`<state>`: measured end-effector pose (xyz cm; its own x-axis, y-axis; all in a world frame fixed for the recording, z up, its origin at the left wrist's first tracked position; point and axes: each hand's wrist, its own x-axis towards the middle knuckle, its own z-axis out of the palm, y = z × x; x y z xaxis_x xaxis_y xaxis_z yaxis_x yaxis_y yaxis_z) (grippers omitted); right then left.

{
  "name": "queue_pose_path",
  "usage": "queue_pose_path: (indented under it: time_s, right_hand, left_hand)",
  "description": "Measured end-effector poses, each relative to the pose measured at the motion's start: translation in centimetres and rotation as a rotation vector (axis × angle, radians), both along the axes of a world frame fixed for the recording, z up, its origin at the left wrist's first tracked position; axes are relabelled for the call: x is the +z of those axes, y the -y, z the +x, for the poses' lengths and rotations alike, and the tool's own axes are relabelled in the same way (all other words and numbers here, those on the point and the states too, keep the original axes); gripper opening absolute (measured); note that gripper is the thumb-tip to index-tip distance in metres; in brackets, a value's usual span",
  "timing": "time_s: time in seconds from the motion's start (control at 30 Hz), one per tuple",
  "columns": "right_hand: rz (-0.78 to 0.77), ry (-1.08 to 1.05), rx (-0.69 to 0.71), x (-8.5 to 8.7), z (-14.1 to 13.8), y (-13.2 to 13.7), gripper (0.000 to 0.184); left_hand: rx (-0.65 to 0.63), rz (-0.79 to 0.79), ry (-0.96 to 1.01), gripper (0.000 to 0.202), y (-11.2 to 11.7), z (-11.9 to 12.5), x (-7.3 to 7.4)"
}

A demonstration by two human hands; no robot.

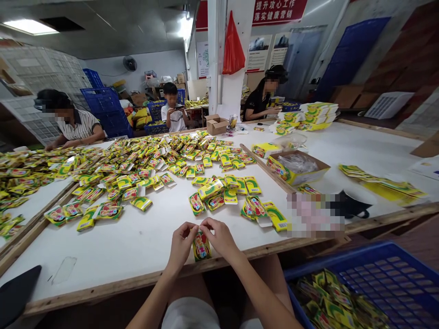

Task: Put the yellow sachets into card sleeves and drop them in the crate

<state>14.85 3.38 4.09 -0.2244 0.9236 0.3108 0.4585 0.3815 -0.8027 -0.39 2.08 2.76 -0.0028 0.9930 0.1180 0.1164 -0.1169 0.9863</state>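
Note:
My left hand (181, 244) and my right hand (219, 237) meet at the near edge of the white table (137, 237). Both pinch the top of one small yellow and green packet (201, 246) with a red picture, which hangs upright between them. Just beyond my hands lies a loose group of similar packets (226, 192). A much larger heap of packets (137, 160) spreads across the middle and left of the table.
A blue plastic crate (370, 283) with packets in it stands at my lower right. An open yellow carton (297, 169) and flat yellow cartons (384, 183) lie to the right. Three other people sit at the far side. A wooden rail (260, 167) divides the table.

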Motion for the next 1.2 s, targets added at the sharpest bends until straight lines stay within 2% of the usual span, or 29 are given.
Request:
queue_pose_path:
  time_s: [0.2, 0.37, 0.47, 0.53, 0.6, 0.67, 0.77, 0.83, 0.9, 0.97, 1.03, 1.2]
  right_hand:
    - [-0.017, -0.037, 0.004, 0.0, 0.1, 0.0, 0.015]
    - [-0.056, -0.205, 0.062, -1.4, 0.1, 1.1, 0.013]
    - [-0.067, -0.283, 0.051, -2.0, -0.3, 1.9, 0.015]
    - [-0.028, -0.296, 0.005, -1.7, 0.3, 2.5, 0.017]
    - [0.033, -0.272, -0.112, -0.7, 2.5, 3.6, 0.019]
    - [0.097, -0.182, -0.305, 0.4, 6.5, 5.1, 0.021]
    - [0.210, 0.084, -0.571, 1.8, 13.7, 7.4, 0.027]
    - [0.260, 0.222, -0.662, 2.2, 17.2, 8.7, 0.033]
    - [0.240, 0.247, -0.680, 1.9, 18.5, 9.4, 0.034]
    - [0.177, 0.189, -0.635, 1.2, 17.6, 9.7, 0.032]
    - [0.123, 0.099, -0.577, 0.2, 15.3, 9.4, 0.028]
    - [-0.010, -0.151, -0.414, -1.3, 8.2, 7.0, 0.020]
  left_hand:
    - [-0.012, -0.016, 0.053, 0.029, 0.1, -0.2, -0.5]
    - [-0.046, 0.007, -0.005, 0.027, 1.3, -0.9, -1.7]
    - [-0.082, 0.043, -0.077, 0.025, 1.9, -0.8, -1.1]
    - [-0.103, 0.065, -0.104, 0.026, 1.8, -0.5, -0.3]
    - [-0.102, 0.072, -0.114, 0.028, 0.9, -0.2, 0.2]
    - [-0.053, 0.058, -0.146, 0.036, -0.9, 0.0, 0.1]
    - [0.140, -0.036, -0.317, 0.052, -5.0, 0.0, -0.8]
    - [0.261, -0.099, -0.417, 0.060, -8.0, 0.0, -1.3]
    - [0.304, -0.117, -0.431, 0.061, -10.2, 0.1, -1.6]
    - [0.302, -0.118, -0.411, 0.057, -11.2, 0.4, -1.6]
    - [0.269, -0.106, -0.384, 0.049, -11.0, 0.7, -1.6]
    - [0.091, -0.045, -0.253, 0.026, -6.5, 1.0, -1.9]
